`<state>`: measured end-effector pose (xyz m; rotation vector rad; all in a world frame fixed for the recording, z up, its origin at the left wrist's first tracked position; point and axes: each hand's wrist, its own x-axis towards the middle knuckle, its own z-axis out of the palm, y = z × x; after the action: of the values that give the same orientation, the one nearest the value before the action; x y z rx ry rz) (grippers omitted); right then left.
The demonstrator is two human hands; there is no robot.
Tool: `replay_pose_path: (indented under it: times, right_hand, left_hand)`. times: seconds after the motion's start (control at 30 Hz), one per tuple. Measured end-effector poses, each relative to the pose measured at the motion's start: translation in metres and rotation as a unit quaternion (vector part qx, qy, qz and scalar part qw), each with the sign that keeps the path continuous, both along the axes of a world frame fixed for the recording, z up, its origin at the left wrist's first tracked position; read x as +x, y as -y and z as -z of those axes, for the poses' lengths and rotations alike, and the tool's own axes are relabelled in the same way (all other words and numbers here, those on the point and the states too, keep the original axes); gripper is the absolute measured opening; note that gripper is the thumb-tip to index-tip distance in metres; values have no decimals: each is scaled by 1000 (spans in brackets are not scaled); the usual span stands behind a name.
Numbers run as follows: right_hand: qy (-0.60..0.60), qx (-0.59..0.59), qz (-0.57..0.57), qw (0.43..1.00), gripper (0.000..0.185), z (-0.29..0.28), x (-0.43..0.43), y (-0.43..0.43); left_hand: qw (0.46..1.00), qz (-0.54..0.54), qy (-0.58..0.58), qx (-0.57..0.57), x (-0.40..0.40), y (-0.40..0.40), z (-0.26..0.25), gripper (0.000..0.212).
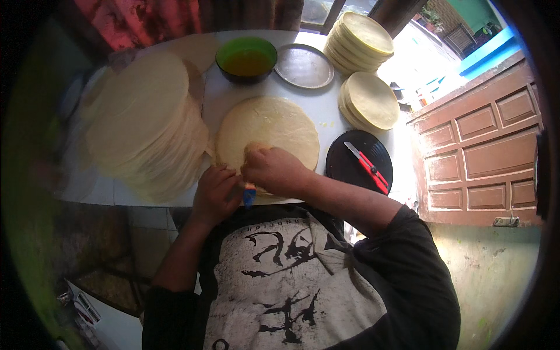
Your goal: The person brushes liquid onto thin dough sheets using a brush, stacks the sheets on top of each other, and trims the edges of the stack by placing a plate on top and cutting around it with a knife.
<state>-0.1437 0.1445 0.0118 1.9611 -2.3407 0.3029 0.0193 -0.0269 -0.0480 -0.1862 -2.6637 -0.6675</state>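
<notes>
In front of me on the white table lies a pale round dough sheet (280, 120), its surface partly shiny. My right hand (278, 170) is closed over its near part, gripping what looks like a brush; a blue handle end (249, 197) sticks out below the fist, and the tip is blurred. My left hand (217, 188) rests at the sheet's near left edge, fingertips touching it or just beside it; whether they pinch the edge cannot be told. Just beyond the sheet, a green bowl (246, 46) holds orange-yellow liquid.
A tall stack of thin round sheets (140, 105) leans on the left. Right of the bowl are a round metal tray (304, 65) and two stacks of smaller discs (361, 33). A red utility knife (372, 170), blade out, lies on a black round plate (339, 168).
</notes>
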Motion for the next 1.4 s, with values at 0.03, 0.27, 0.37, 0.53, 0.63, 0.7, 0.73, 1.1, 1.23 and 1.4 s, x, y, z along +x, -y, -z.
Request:
replay_pose_path:
  times: [0.03, 0.27, 0.37, 0.53, 0.63, 0.7, 0.73, 1.1, 1.23, 1.4]
  right_hand:
    - [59, -57, -26, 996, 15, -3, 1, -7]
    - [78, -4, 71, 994, 13, 20, 13, -33]
    - [151, -114, -111, 976, 22, -20, 32, -39]
    - [65, -143, 126, 979, 14, 3, -12, -38]
    - [138, -43, -43, 989, 13, -1, 30, -42]
    - [245, -81, -81, 963, 17, -22, 20, -36]
    - [210, -109, -28, 971, 18, -14, 2, -32]
    - [265, -194, -85, 941, 21, -16, -3, 9]
    - [142, -166, 46, 975, 20, -8, -33, -2]
    - [129, -42, -91, 987, 14, -24, 8, -26]
  left_hand:
    - [1000, -9, -16, -8, 1, 0, 2, 34]
    - [999, -3, -33, 12, -1, -2, -2, 33]
    - [999, -23, -35, 0, 4, 1, -2, 32]
    - [999, -17, -46, 23, 1, -2, -1, 31]
    - [998, -18, -43, 50, 3, 1, 1, 30]
    - [997, -21, -44, 59, 4, 1, -2, 30]
    - [997, -20, -42, 66, 2, -1, -3, 29]
    - [999, -32, -25, 15, 44, 32, -107, 25]
    - [980, -156, -70, -103, 51, 94, -175, 28]
    - [994, -97, -3, -49, 46, 164, -192, 30]
